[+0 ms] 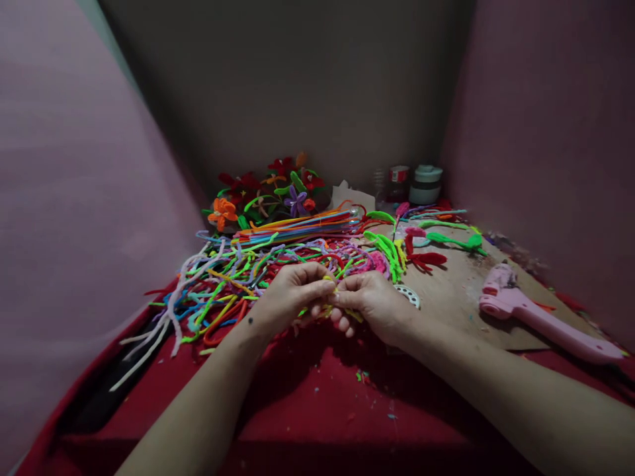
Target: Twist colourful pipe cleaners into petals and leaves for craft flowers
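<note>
My left hand [297,291] and my right hand [370,297] meet at the middle of the view, above the front of the table. Between their pinched fingertips is a yellow pipe cleaner [328,280], mostly covered by the fingers, so its full shape is hidden. Just behind the hands spreads a heap of loose coloured pipe cleaners [233,271]. Bright green pipe-cleaner leaves [389,254] and a dark red pipe-cleaner piece [426,258] lie beyond my right hand. A white disc with holes [409,296] shows partly beside the right wrist.
A pink glue gun [550,324] lies on the brown board [461,291] at the right. Finished pipe-cleaner flowers [278,188] stand at the back, with a bundle of straight pipe cleaners [302,225] before them. A lidded jar [425,185] stands at the back right. Red cloth [317,403] covers the table.
</note>
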Demonstrator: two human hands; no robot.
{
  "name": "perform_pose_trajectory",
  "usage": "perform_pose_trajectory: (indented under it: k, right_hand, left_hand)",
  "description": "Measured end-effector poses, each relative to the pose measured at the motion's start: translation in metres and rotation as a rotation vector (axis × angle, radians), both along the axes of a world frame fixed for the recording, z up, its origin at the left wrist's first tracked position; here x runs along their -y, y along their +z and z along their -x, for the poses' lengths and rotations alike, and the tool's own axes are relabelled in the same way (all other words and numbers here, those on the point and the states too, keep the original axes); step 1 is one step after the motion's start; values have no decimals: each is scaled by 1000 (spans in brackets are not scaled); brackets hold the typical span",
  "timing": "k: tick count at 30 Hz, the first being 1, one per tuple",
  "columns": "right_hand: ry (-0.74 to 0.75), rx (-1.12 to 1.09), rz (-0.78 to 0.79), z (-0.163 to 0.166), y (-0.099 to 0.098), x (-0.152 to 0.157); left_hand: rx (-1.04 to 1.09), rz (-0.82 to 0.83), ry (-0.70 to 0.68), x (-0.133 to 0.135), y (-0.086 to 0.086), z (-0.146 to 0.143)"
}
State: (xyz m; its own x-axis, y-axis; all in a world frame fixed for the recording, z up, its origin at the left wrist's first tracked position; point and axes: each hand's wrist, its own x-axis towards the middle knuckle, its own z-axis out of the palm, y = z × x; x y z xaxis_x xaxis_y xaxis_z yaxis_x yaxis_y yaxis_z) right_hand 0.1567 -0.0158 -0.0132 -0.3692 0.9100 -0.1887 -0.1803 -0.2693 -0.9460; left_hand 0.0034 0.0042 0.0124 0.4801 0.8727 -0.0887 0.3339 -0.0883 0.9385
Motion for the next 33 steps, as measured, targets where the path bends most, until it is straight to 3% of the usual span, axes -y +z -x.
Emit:
perform_pose_trajectory:
  k: [2, 4, 8, 10, 14, 17, 19, 21, 24, 26, 28, 33]
  right_hand:
    - [-13, 9, -14, 1, 1, 0]
    - [-31, 46, -39, 2, 0, 0]
    - [-81, 136, -88, 4, -3, 0]
    - [-108, 142, -89, 4, -4, 0]
    - [-65, 113, -98, 2, -6, -1]
    - [-21, 87, -83, 1, -6, -2]
    - [-34, 36, -80, 1, -6, -2]
    - [-81, -28, -124, 1, -5, -3]
    - [-177, -102, -174, 0, -7, -5]
    - [-219, -108, -169, -1, -10, -7]
    - [-259, -50, -195, -1, -13, -9]
    - [-391, 152, -300, 0, -18, -10]
  left_hand:
    - [81, 105, 42, -1, -4, -2]
    - [81, 61, 143, -1, -10, -7]
    - [-74, -411, 386, 3, -18, -19]
    - [-117, -521, 408, 5, -18, -22]
    - [-103, -447, 376, 6, -17, -22]
    - [-131, -576, 393, 5, -16, -21]
    - [-60, -488, 398, 3, -14, -20]
    - [51, -263, 373, 1, -9, -17]
    - [59, 11, 219, -1, -2, -12]
    - [-19, 65, 92, 0, -1, -11]
    - [-114, -58, 68, 2, -4, -11]
    - [-433, -774, 157, 7, -19, -14]
